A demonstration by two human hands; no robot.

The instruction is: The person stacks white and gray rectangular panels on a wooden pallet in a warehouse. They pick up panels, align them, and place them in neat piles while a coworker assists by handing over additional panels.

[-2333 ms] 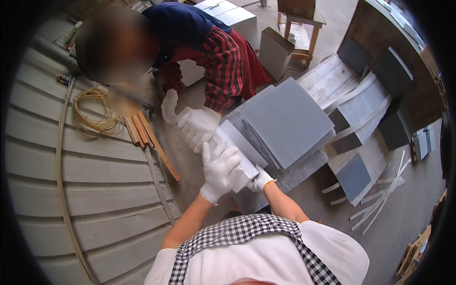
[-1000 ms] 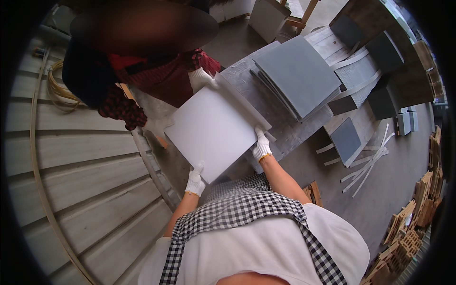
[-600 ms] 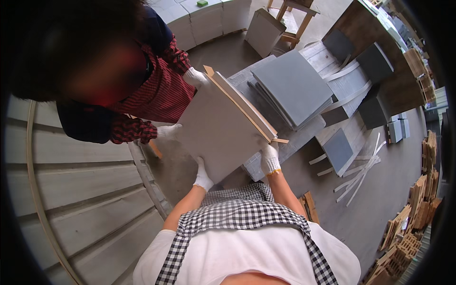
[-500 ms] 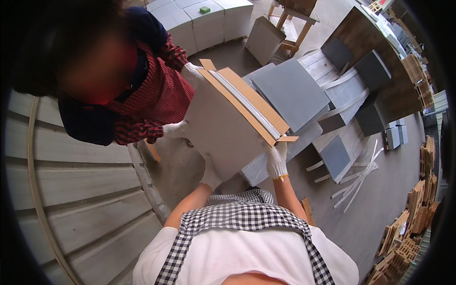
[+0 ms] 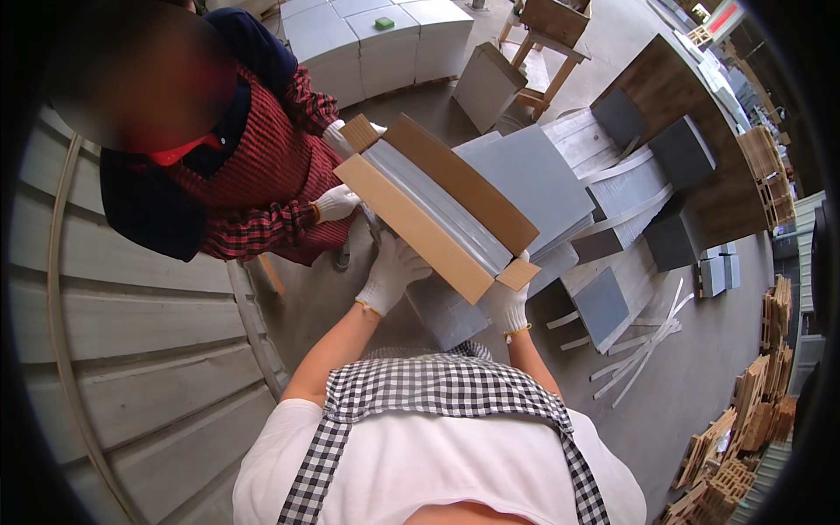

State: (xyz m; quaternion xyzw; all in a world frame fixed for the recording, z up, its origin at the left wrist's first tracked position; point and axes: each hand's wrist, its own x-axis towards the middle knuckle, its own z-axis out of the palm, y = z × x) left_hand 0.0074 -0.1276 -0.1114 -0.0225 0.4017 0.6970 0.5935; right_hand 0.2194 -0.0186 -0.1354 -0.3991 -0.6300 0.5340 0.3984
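An open cardboard box [image 5: 416, 229] with raised brown flaps stands slantwise between me and a co-worker. Pale edges of flat pieces [image 5: 437, 206], seemingly wrapped in clear plastic, show in its opening. My right hand [image 5: 508, 304], in a white knit glove, grips the box's right end; its fingers are partly hidden behind the end flap. Beneath the near flap, my gloved left hand [image 5: 394, 271] has its fingers spread, and I cannot tell whether they touch the box. The co-worker's two gloved hands [image 5: 337, 203] are at the box's far left end.
Grey slabs [image 5: 525, 179] are stacked just beyond the box. Farther right are a pallet with upright slabs [image 5: 682, 144] and loose white straps [image 5: 643, 350] on the floor. White blocks [image 5: 376, 57] stand at the back, and a ridged metal wall [image 5: 157, 350] runs along the left.
The box has tilted so its opening faces up more, and its broad pale side has turned out of sight. My left hand has moved up, fingers spreading; the co-worker's hands remain at the left end.
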